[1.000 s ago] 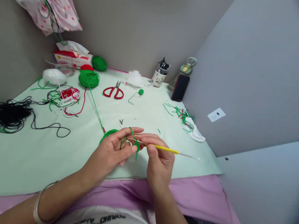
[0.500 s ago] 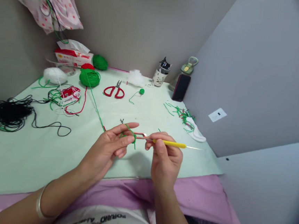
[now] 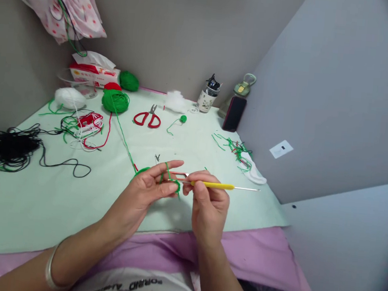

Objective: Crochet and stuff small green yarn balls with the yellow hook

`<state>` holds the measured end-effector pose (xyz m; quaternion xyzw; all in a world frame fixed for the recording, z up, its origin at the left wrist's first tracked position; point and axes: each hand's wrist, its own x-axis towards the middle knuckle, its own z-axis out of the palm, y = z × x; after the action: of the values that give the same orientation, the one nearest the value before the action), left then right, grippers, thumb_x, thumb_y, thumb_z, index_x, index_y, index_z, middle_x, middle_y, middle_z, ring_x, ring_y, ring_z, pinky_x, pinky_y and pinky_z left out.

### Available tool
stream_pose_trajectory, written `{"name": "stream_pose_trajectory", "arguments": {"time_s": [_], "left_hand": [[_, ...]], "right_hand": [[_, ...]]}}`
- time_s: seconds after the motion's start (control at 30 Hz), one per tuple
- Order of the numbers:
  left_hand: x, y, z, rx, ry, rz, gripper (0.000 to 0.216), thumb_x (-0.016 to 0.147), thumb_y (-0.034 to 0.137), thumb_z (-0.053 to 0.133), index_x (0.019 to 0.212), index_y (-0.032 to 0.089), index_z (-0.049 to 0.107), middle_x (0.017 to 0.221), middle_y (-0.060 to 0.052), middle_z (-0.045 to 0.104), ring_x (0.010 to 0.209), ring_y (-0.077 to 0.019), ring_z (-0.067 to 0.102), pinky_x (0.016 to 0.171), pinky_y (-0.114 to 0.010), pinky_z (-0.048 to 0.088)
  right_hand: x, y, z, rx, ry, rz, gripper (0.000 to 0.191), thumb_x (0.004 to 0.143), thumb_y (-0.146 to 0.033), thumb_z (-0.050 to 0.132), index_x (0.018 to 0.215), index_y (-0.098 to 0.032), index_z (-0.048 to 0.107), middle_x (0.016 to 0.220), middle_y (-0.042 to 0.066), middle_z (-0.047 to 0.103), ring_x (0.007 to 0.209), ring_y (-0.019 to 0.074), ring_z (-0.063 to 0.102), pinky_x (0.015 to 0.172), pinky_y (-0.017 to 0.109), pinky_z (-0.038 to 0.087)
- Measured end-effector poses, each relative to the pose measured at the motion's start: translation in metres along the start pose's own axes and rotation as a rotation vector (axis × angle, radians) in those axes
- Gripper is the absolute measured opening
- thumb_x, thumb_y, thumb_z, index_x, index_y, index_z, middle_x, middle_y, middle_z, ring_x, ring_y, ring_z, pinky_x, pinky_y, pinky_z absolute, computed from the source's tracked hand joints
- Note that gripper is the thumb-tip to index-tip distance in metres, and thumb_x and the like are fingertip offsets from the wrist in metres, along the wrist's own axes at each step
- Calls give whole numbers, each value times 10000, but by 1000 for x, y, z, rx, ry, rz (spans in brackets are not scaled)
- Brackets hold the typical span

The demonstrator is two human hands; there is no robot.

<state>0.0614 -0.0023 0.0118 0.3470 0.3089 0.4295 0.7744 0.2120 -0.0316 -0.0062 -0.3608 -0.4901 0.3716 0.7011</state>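
My left hand (image 3: 147, 191) pinches a small piece of green crochet work (image 3: 177, 188) between thumb and fingers, with green yarn (image 3: 167, 168) looped over its raised index finger. In my right hand (image 3: 209, 205) is a crochet hook with a yellow handle (image 3: 216, 185), held level like a pencil. The hook's thin left tip reaches to the green piece; its other metal end points right. Behind the fingers lies a red-handled tool (image 3: 181, 174), partly hidden. From a green yarn ball (image 3: 115, 101), a strand runs down to my left hand.
Red-handled scissors (image 3: 147, 117) lie mid-table, near white stuffing (image 3: 175, 101) and a small green ball (image 3: 183, 118). Black yarn (image 3: 12, 147) and tangled red and white yarn (image 3: 90, 125) lie left. A phone (image 3: 234, 114) leans on a bottle (image 3: 244, 86) at back right, with yarn scraps (image 3: 236, 149) nearer.
The hook and my right hand have shifted left, toward the green piece. My left hand has turned slightly, and more of the green piece shows at its fingertips.
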Motion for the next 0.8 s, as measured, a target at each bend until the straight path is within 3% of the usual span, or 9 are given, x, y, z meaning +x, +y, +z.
{"name": "stream_pose_trajectory", "arguments": {"time_s": [0.1, 0.37, 0.53, 0.67, 0.8], "left_hand": [[-2, -2, 1, 91, -1, 24, 404, 821, 253, 843, 1214, 318, 778, 965, 6, 760, 953, -133, 647, 886, -226, 493], [-2, 0, 5, 57, -12, 32, 293, 832, 285, 836, 1122, 284, 800, 922, 19, 768, 871, -132, 669, 882, -261, 484], [-1, 2, 5, -9, -9, -20, 430, 820, 255, 842, 1241, 266, 755, 901, 12, 760, 886, -140, 681, 895, -268, 493], [1, 3, -1, -78, -59, -99, 430, 839, 249, 809, 1263, 223, 747, 1043, -37, 772, 992, -166, 679, 949, -294, 507], [2, 6, -5, -93, -62, -108, 324, 846, 229, 786, 1169, 202, 789, 1078, -52, 773, 978, -152, 662, 933, -278, 515]], "right_hand": [[-3, 2, 3, -11, -40, 41, 156, 977, -264, 668, 1066, -300, 791, 961, 21, 717, 854, 150, 681, 711, 275, 533], [-3, 0, 2, -70, -52, -62, 201, 1003, -227, 620, 1043, -297, 804, 971, 41, 748, 852, 162, 675, 673, 290, 558], [-4, -2, 3, -125, -76, -76, 183, 970, -196, 664, 1030, -303, 800, 982, 38, 729, 882, 162, 672, 690, 286, 563], [-3, -4, -2, -213, -58, -50, 178, 980, -213, 645, 1041, -275, 800, 952, 40, 734, 800, 152, 678, 696, 299, 570], [1, -5, -7, -30, 26, 36, 177, 983, -294, 641, 920, -223, 790, 868, 36, 724, 663, 132, 658, 622, 292, 564]]}}
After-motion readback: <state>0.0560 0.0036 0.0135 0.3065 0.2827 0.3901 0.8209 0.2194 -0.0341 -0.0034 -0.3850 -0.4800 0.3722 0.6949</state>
